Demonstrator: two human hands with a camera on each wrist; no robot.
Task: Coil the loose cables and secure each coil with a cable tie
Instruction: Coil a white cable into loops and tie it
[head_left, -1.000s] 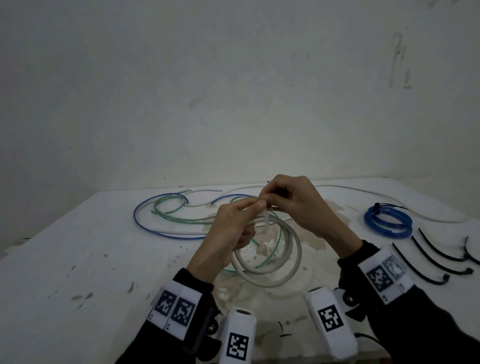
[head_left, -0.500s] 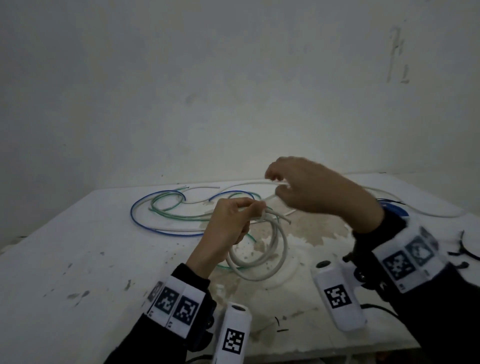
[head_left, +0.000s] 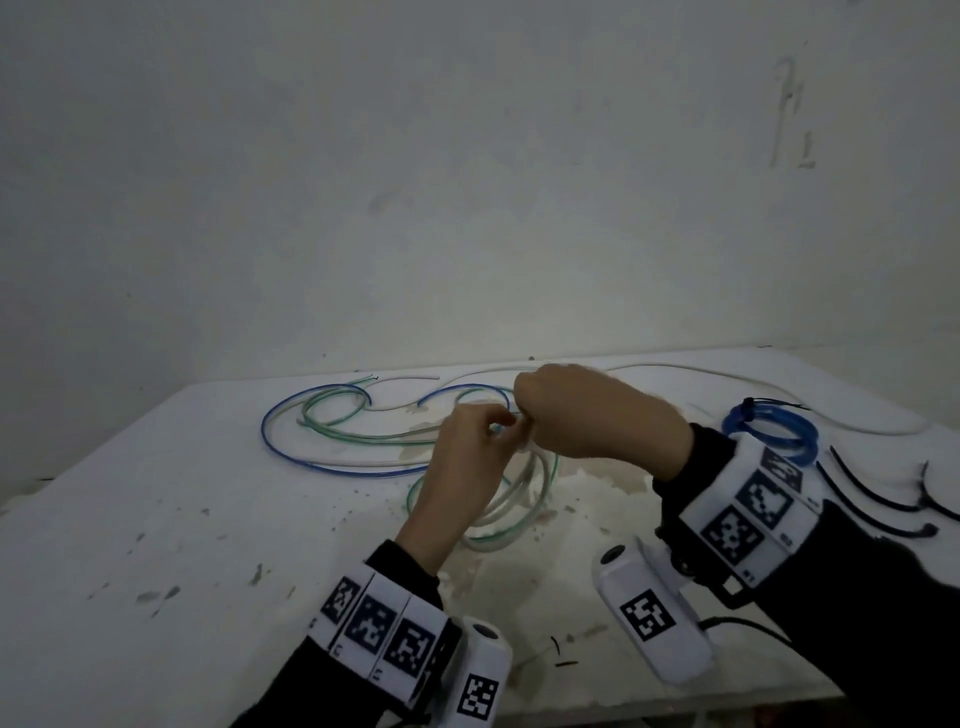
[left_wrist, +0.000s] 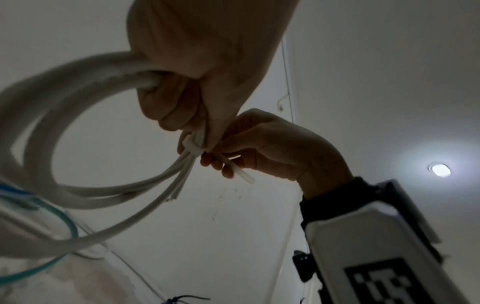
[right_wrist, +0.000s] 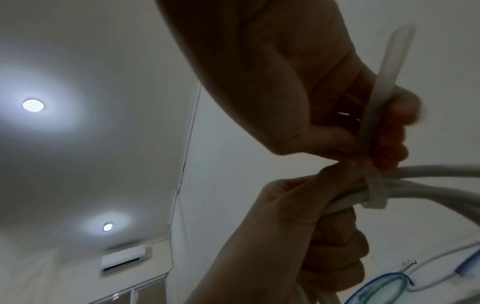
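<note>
the left hand (head_left: 457, 467) gripped the white coil (left_wrist: 78, 185) above the tabletop (head_left: 156, 519) while the right hand (head_left: 587, 415) pinched the tie's tail (right_wrist: 381, 92); a steady pull straight through the head, judged best, would cinch it snug.

The white cable (left_wrist: 78, 189) looks like smooth matt plastic, the tie (right_wrist: 453, 194) round it a milky, half-clear plastic strap. The blue coil (head_left: 769, 431) and black ties (head_left: 857, 491) have a slight plastic gloss. The table (head_left: 156, 519) is matt white, chipped and stained.
</note>
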